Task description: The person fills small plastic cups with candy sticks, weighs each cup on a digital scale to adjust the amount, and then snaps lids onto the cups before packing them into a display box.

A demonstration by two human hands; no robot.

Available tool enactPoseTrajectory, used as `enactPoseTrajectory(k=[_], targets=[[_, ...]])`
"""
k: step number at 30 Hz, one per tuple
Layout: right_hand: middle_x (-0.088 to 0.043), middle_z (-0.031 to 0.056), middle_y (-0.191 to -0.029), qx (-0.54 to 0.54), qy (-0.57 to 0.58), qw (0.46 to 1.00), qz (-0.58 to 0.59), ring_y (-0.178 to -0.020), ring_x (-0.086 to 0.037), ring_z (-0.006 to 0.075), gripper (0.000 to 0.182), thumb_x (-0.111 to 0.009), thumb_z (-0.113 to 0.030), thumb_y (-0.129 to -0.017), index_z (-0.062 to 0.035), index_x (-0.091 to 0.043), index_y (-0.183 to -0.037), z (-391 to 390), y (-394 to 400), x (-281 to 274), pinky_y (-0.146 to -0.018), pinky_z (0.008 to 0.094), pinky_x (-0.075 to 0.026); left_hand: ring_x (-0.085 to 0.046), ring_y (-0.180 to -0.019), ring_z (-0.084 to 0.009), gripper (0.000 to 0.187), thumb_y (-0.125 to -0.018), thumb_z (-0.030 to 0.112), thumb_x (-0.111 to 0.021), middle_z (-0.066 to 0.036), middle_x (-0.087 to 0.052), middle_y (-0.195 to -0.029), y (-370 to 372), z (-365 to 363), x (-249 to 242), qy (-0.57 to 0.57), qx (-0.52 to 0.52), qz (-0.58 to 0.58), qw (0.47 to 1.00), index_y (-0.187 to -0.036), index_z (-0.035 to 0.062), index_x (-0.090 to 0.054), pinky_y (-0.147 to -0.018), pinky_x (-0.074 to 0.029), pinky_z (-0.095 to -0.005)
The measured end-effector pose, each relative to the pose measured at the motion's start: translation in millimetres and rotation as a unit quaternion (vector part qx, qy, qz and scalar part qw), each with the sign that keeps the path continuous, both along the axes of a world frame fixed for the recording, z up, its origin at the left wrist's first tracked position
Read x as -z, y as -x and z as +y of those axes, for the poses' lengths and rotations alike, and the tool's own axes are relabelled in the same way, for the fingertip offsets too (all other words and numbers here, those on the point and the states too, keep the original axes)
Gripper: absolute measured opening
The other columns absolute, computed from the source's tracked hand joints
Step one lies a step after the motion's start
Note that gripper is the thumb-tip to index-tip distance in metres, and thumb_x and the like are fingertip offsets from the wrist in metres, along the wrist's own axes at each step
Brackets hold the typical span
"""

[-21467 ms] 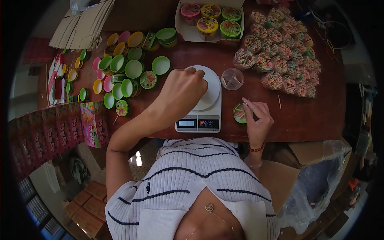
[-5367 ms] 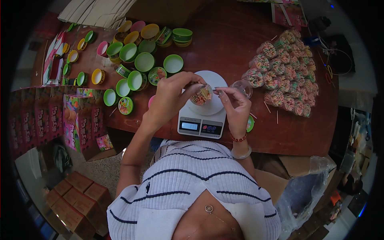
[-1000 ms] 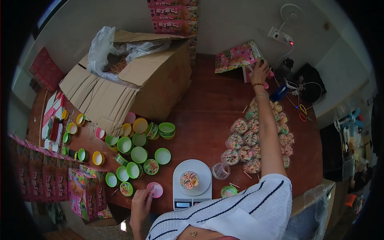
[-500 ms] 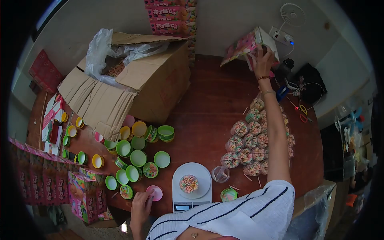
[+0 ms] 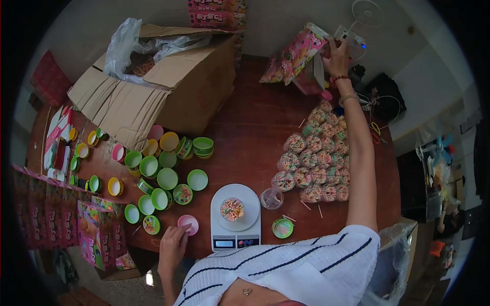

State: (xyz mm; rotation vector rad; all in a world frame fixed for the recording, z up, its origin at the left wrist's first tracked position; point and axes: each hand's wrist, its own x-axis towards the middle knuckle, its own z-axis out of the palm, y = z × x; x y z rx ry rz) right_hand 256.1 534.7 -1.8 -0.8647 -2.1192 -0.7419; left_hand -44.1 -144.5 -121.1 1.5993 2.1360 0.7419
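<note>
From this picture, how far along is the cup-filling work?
Apparently well along: many stick-filled clear cups stand grouped at right. In hand: another filled cup sits on the scale; the left hand touches a pink cap, the right hand grips pink printed packaging. Seemingly left: capping, since those cups show no coloured caps, while green caps lie loose.

Dim, soft indoor light; fisheye curvature bends the edges, and black vignetting darkens corners.

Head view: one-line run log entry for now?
left hand: touching pink lid | right hand: gripping printed box | scale: filled cup on pan
</note>
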Motion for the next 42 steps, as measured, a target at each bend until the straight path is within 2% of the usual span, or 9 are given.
enactPoseTrajectory(k=[7, 9, 13, 17, 21, 24, 26, 29, 42], targets=[[-0.056, 0.0166, -0.118, -0.001, -0.181, 0.969, 0.166, -0.107, -0.061, 0.0321, 0.073, -0.091, -0.040, -0.074, -0.0173, -0.060, -0.136, -52.8, 17.0, -52.2, -0.088, 0.0422, -0.055, -0.066, -0.094, -0.0357, 0.023, -0.091, 0.002, -0.069, -0.016, -0.072, -0.102, -1.9, -8.8, -1.1, -0.001, -0.005, -0.023, 1.000, -0.113, 0.0021, -0.072, -0.082, -0.054, -0.0446], [-0.061, 0.0121, -0.107, -0.088, 0.127, 0.944, 0.293, -0.097, -0.063, 0.0253, 0.073, -0.091, -0.044, -0.076, -0.0091, -0.061, -0.132, -68.3, 23.2, -41.8, -0.085, 0.0382, -0.054, -0.067, -0.095, -0.0354, 0.025, -0.091, 0.002, -0.069, -0.016, -0.072, -0.102, -0.1, -11.4, -2.8, -0.008, -0.012, -0.018, 1.000, -0.115, 0.0023, -0.071, -0.083, -0.054, -0.0442], [-0.064, 0.0076, -0.124, -0.160, 0.680, 0.600, 0.389, -0.109, -0.063, 0.0216, 0.052, -0.075, -0.036, -0.094, -0.0038, -0.059, -0.131, -123.5, 47.2, 31.0, -0.096, 0.0373, -0.053, -0.065, -0.101, -0.0356, 0.034, -0.089, 0.002, -0.072, -0.017, -0.070, -0.108, 0.7, -13.5, -8.5, -0.028, -0.027, -0.026, 0.999, -0.123, 0.0029, -0.069, -0.088, -0.054, -0.0445], [-0.064, 0.0058, -0.128, -0.192, 0.784, 0.420, 0.414, -0.115, -0.062, 0.0201, 0.043, -0.065, -0.034, -0.100, -0.0066, -0.059, -0.132, -183.2, 72.5, 124.4, -0.101, 0.0378, -0.051, -0.061, -0.118, -0.0344, 0.060, -0.079, 0.014, -0.084, -0.014, -0.066, -0.126, -2.8, -19.6, -9.7, 0.014, 0.031, -0.037, 0.999, -0.135, 0.0068, -0.063, -0.101, -0.051, -0.0443], [-0.059, 0.0122, -0.139, -0.143, 0.749, 0.494, 0.417, -0.130, -0.055, 0.0219, 0.057, -0.066, -0.035, -0.101, -0.0014, -0.051, -0.144, -194.9, 65.8, 164.5, -0.113, 0.0380, -0.042, -0.051, -0.132, -0.0361, 0.082, -0.076, 0.018, -0.087, -0.013, -0.052, -0.147, -11.7, -23.1, 2.7, 0.040, 0.050, 0.014, 0.998, -0.149, 0.0129, -0.051, -0.110, -0.044, -0.0472], [-0.047, 0.0198, -0.149, -0.176, 0.475, 0.818, 0.273, -0.142, -0.044, 0.0322, 0.078, -0.076, -0.041, -0.093, 0.0030, -0.043, -0.149, -273.1, 56.4, 130.2, -0.116, 0.0450, -0.037, -0.045, -0.138, -0.0376, 0.096, -0.075, 0.018, -0.088, -0.013, -0.043, -0.157, -16.9, -21.0, 19.7, -0.006, -0.024, 0.071, 0.997, -0.158, 0.0174, -0.041, -0.114, -0.039, -0.0484], [-0.045, 0.0227, -0.151, -0.284, 0.604, 0.714, 0.210, -0.144, -0.042, 0.0366, 0.082, -0.081, -0.033, -0.088, 0.0019, -0.042, -0.150, -355.6, 56.3, 93.0, -0.119, 0.0471, -0.036, -0.045, -0.137, -0.0371, 0.095, -0.075, 0.017, -0.088, -0.014, -0.046, -0.153, -19.5, -14.5, 26.0, -0.010, -0.068, 0.098, 0.993, -0.158, 0.0168, -0.041, -0.113, -0.039, -0.0480], [-0.050, 0.0219, -0.148, -0.289, 0.498, 0.818, -0.009, -0.139, -0.050, 0.0358, 0.093, -0.090, -0.022, -0.075, 0.0007, -0.040, -0.150, -445.6, 59.9, 83.7, -0.122, 0.0479, -0.034, -0.048, -0.135, -0.0373, 0.088, -0.074, 0.013, -0.089, -0.014, -0.054, -0.145, -17.5, -12.0, 51.7, 0.017, -0.113, 0.045, 0.992, -0.152, 0.0116, -0.047, -0.114, -0.039, -0.0482], [-0.057, 0.0099, -0.133, -0.323, 0.667, 0.611, 0.279, -0.126, -0.057, 0.0200, 0.070, -0.086, -0.007, -0.073, -0.0014, -0.055, -0.134, -508.9, 92.7, 129.4, -0.113, 0.0352, -0.043, -0.053, -0.132, -0.0376, 0.083, -0.069, 0.004, -0.082, -0.018, -0.054, -0.138, -4.1, 38.7, -24.1, -0.107, 0.061, -0.106, 0.987, -0.145, 0.0027, -0.048, -0.112, -0.045, -0.0431]])
